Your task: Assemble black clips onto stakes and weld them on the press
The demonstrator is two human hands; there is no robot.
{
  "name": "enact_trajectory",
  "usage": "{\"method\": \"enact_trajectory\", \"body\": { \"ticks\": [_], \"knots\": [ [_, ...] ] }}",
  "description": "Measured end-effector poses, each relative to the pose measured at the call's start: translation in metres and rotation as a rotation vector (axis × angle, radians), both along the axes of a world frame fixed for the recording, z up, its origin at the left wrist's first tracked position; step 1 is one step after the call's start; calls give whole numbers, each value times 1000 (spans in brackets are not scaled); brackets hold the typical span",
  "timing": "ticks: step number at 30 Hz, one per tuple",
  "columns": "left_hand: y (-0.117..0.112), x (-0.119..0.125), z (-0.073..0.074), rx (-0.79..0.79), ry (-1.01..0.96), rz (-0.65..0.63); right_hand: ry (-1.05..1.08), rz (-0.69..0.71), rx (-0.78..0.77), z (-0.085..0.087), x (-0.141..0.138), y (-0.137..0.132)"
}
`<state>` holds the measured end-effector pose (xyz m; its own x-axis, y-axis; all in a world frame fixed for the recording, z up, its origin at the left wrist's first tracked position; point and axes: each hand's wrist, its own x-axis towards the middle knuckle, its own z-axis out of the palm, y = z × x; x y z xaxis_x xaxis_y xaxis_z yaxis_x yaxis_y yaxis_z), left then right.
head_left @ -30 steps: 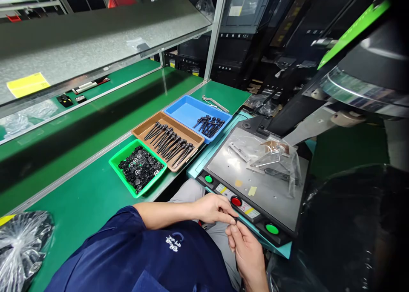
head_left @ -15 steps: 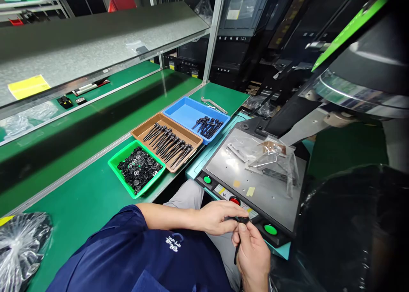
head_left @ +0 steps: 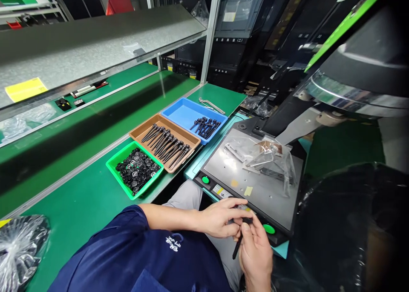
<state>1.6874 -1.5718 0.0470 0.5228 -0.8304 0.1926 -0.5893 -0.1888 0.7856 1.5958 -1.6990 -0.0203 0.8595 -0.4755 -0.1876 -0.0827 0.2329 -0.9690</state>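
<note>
In front of my body, both hands meet on a slim black rod [head_left: 237,248] with a ribbed shaft and a thicker head. My right hand [head_left: 256,249] pinches it near the head, and the shaft slants down below the fingers. From the left, my left hand [head_left: 221,217] reaches over with its fingers at the head, which they largely cover. Similar black rods lie lined up in the brown tray [head_left: 136,134], with more in the blue tray [head_left: 179,111]. A green tray [head_left: 110,164] holds many small black round parts.
A machine with a metal plate [head_left: 220,168], green buttons [head_left: 269,228] and a bagged item [head_left: 271,160] stands at right. A wrench [head_left: 211,105] lies behind the blue tray. A plastic bag [head_left: 22,249] sits at lower left, below a metal shelf [head_left: 96,45].
My left fingers have shifted and spread somewhat over the rod's head. The rod's ribbed shaft now shows more below my right fingers. The trays' contents look the same.
</note>
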Motion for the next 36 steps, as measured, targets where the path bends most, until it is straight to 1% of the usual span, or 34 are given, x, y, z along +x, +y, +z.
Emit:
{"method": "enact_trajectory", "body": {
  "ticks": [2, 5, 8, 10, 12, 15, 18, 20, 23, 26, 28, 31, 33, 36],
  "knots": [
    [-1, -1, -2, -9, -11, -18, -27, -11, 35, 3, -1, -1],
    [-2, -4, -6, -5, -3, -48, -52, -35, 138, 11, -1, -1],
    [0, -8, -13, 20, 31, -90, 0, -51, 177, 19, 1, -2],
    [1, -10, -19, -5, 62, -93, 48, -56, 206, 21, 4, -4],
    [3, -11, -26, -38, 105, -64, 62, -68, 246, 21, 5, -5],
    [4, -9, -32, -54, 155, 7, 30, -108, 282, 16, 5, -7],
    [5, -3, -34, -36, 184, 68, 16, -139, 276, 11, 5, -9],
    [4, 2, -33, -19, 208, 80, 8, -171, 283, 11, 5, -9],
    [2, 11, -34, -32, 226, 110, -9, -203, 313, 12, 5, -8],
    [-3, 25, -39, -61, 274, 174, -5, -189, 356, 15, 6, -7],
    [-11, 38, -43, -72, 369, 239, 10, -186, 385, 15, 7, -7],
    [-28, 62, -47, -115, 616, 327, 28, -189, 405, 17, 8, -6],
    [-43, 79, -47, -195, 784, 378, 5, -187, 407, 19, 8, -6],
    [-64, 105, -42, -356, 1042, 491, -49, -168, 408, 25, 9, -6]
  ]
}}
